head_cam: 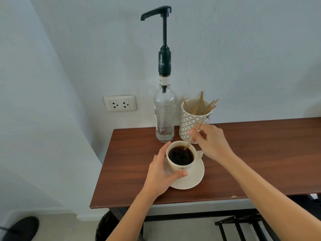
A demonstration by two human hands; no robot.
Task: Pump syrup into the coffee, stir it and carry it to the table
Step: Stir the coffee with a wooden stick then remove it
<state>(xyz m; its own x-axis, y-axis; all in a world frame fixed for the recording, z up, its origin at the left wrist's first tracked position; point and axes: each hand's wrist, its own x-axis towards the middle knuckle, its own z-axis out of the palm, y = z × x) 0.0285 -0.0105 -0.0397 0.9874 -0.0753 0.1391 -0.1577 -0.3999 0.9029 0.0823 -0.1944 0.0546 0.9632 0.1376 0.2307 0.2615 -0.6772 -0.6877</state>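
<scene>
A cream cup of black coffee (180,156) stands on a cream saucer (194,180) on the brown table. My left hand (159,173) curls round the cup's left side, thumb on its front. My right hand (209,141) pinches a thin wooden stirrer (188,144) whose lower end dips into the coffee at the far rim. Behind the cup stands a clear glass syrup bottle (164,115) with a tall black pump (156,13), spout pointing left.
A patterned mug of several wooden stirrers (192,122) stands right of the bottle, just behind my right hand. A wall socket (119,103) sits left of the bottle. The table's left edge (101,169) is near the cup. A dark chair (243,226) stands below.
</scene>
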